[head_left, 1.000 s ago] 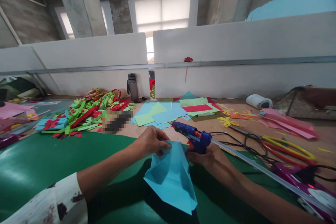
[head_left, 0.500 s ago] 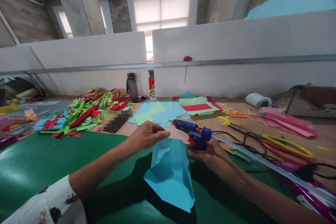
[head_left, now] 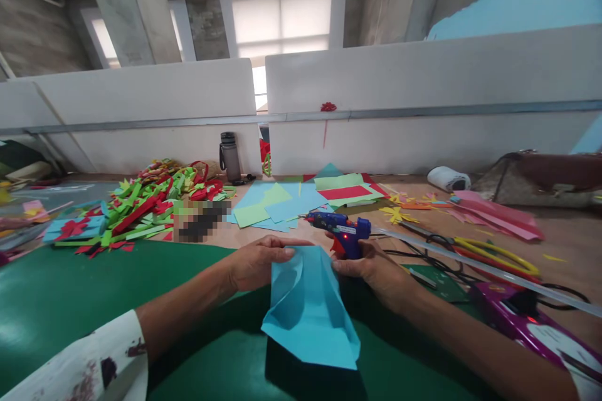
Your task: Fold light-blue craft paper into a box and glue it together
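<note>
A folded blue paper bag is held up over the green mat, its wide end toward me. My left hand pinches its far left edge, thumb on top and fingers behind the paper. In my right hand is a blue hot glue gun, its nozzle pointing left above the bag's far edge and a long clear glue stick trailing from its back. My right thumb is at the bag's far right edge; I cannot tell whether it grips the paper.
Coloured paper sheets lie ahead. At left is a heap of green and red paper strips, with a grey bottle behind. To the right are yellow-handled scissors, black cable, a purple device and a handbag.
My left hand has come down and closed on the bag's far left edge. The bag's near end has swung slightly right and up. The glue gun has shifted slightly left.
</note>
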### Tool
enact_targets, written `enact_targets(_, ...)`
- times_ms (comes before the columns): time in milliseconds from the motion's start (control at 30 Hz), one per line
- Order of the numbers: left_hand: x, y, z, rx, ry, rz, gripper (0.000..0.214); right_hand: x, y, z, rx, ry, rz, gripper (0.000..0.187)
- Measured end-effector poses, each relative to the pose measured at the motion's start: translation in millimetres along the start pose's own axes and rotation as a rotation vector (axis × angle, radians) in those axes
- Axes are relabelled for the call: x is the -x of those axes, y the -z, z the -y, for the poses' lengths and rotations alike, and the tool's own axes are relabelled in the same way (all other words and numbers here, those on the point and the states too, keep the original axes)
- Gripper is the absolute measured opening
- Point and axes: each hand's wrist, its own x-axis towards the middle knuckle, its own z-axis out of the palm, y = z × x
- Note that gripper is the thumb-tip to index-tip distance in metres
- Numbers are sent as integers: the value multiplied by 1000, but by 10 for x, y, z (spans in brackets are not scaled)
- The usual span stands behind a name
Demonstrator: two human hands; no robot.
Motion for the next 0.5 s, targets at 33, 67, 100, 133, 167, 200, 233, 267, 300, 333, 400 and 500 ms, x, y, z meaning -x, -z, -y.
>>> enact_targets(33, 0, -4, 17, 28, -2, 12, 44, -4, 1, -4, 1, -1, 0, 25)
enact_targets(67, 2, -9, 31, 46, -3, 25, 44, -6, 1, -7, 0, -4, -9, 26)
enact_targets(100, 5, -15, 41, 57, -5, 38, 44, -5, 0, -7, -3, -9, -23, 28)
enact_targets(133, 9, -24, 50, 65, -9, 51, 44, -2, 0, -4, -7, -15, -35, 31)
enact_targets(167, 12, -34, 57, 71, -15, 60, 43, 4, -1, 1, -11, -22, -46, 33)
enact_targets(200, 14, -46, 63, 74, -19, 65, 42, 11, -1, 9, -13, -30, -50, 35)
enact_targets(233, 15, -60, 70, 76, -21, 64, 40, 19, -1, 18, -9, -36, -52, 35)
enact_targets(267, 15, -75, 77, 77, -19, 55, 38, 26, -2, 27, 1, -38, -53, 34)
enact_targets(300, 12, -91, 85, 76, -17, 42, 37, 32, -2, 35, 16, -39, -52, 33)
enact_targets(333, 8, -106, 92, 75, -15, 22, 36, 34, -3, 39, 29, -34, -54, 33)
enact_targets(400, -1, -133, 103, 71, -5, -36, 36, 27, -3, 38, 45, -11, -36, 36)
enact_targets(500, -11, -155, 91, 71, -9, -131, 38, -12, 14, 22, 82, 70, 27, 42)
